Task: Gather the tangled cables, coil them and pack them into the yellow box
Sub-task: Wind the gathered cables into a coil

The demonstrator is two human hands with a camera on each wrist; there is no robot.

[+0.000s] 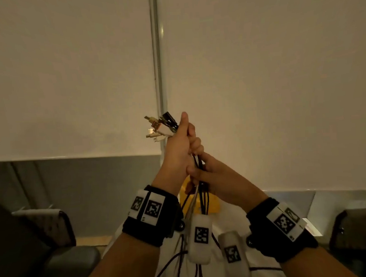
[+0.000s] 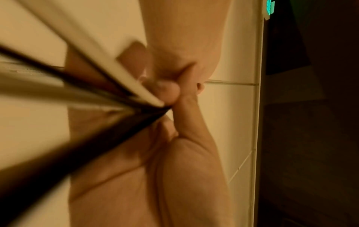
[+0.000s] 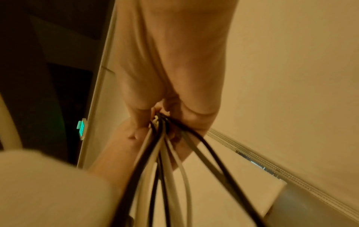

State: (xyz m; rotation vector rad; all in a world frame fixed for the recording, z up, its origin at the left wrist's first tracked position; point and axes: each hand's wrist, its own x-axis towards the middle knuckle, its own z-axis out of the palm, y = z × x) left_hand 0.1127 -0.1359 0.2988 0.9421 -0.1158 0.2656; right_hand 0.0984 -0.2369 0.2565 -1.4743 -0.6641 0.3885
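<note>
On the far left of the head view sits a dark chair (image 1: 35, 241) against the grey wall. Next come the plugs (image 1: 159, 127) of the cables (image 1: 202, 198), fanning out to the left of a fist. That fist is the left hand (image 1: 181, 147), held up high with its thumb pointing up. Its fingers are curled tight around the bunch of black and white cables just under the plugs. Right below it, touching it, is the right hand (image 1: 207, 177). Its fingers and thumb are wrapped around the same bunch lower down. From there the cables hang down over the white bench (image 1: 267, 259). Behind the hanging cables is the yellow box (image 1: 211, 204), mostly hidden, so I cannot tell what is in it. Up behind the hands, a thin pole (image 1: 158, 55) runs between two pale blinds. On the far right is another dark chair (image 1: 358, 228).
</note>
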